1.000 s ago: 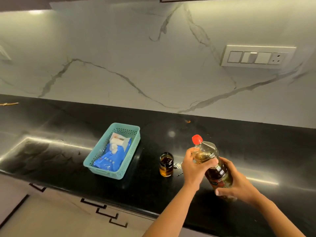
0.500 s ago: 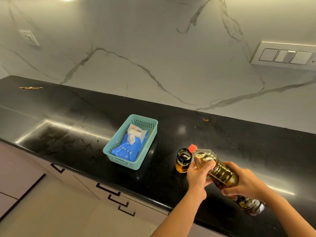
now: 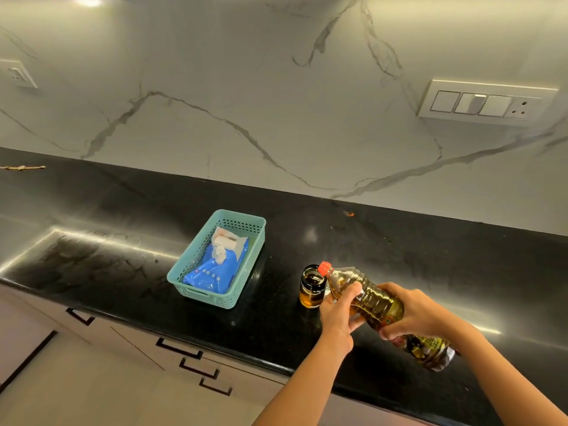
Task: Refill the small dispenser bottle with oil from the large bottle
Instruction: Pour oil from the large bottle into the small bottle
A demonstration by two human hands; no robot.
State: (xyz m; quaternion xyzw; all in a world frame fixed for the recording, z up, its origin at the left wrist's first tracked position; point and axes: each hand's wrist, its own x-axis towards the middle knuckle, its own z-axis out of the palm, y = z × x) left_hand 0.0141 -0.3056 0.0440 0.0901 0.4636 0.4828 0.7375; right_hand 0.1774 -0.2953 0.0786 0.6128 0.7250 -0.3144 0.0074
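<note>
A small glass dispenser bottle [image 3: 312, 287] stands open on the black counter, about a third full of amber oil. The large plastic oil bottle [image 3: 375, 302], red at its spout end, is tilted far over to the left, its red mouth right at the small bottle's rim. My left hand [image 3: 339, 312] grips the large bottle near its shoulder. My right hand [image 3: 412, 312] grips it around the middle, above the dark label. Whether oil is flowing I cannot tell.
A teal plastic basket [image 3: 196, 262] holding a blue wipes pack sits left of the small bottle. The black counter [image 3: 430, 259] runs along a marble wall with a switch panel [image 3: 485, 101] at upper right. Drawers lie below the counter's front edge.
The large bottle has gone from nearly upright to steeply tilted left, its red mouth now at the small bottle's rim. Both hands kept their grip; the view shifted left.
</note>
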